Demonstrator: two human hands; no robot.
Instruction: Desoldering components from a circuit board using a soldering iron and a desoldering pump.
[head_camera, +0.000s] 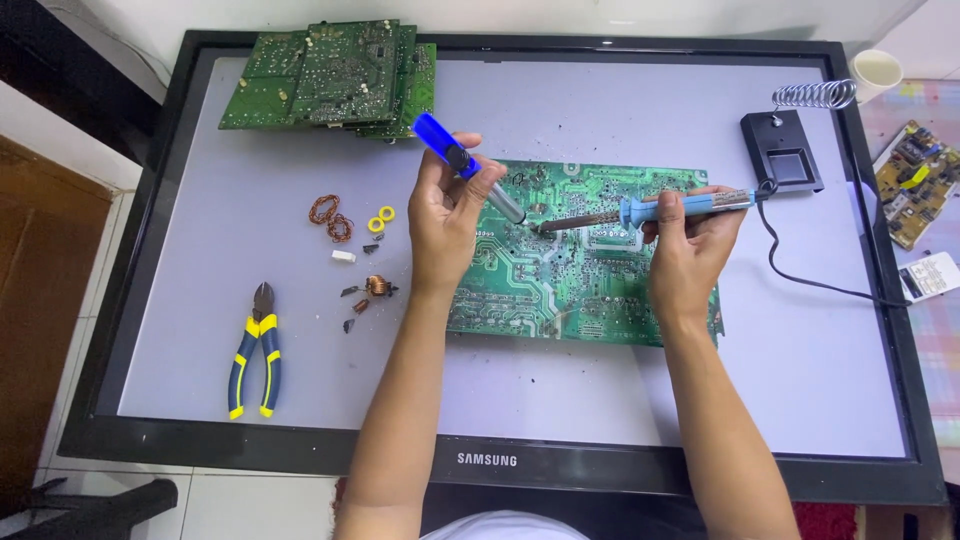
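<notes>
Two hands working over a green circuit board (590, 270).
Left hand (445, 215) fingers gripping a blue solder sucker (470, 168); right hand (690, 235) fingers clamping a soldering iron (650, 208), tips meeting.

Green circuit board (580, 270) — blue-handled soldering iron (660, 208)

Bright, even light falls from above. Shadows are soft and short under the hands and beside the pliers (255, 350). The pale screen (560, 400) shows no harsh glare. Focus is sharp throughout; the frame edges bow slightly.
</notes>
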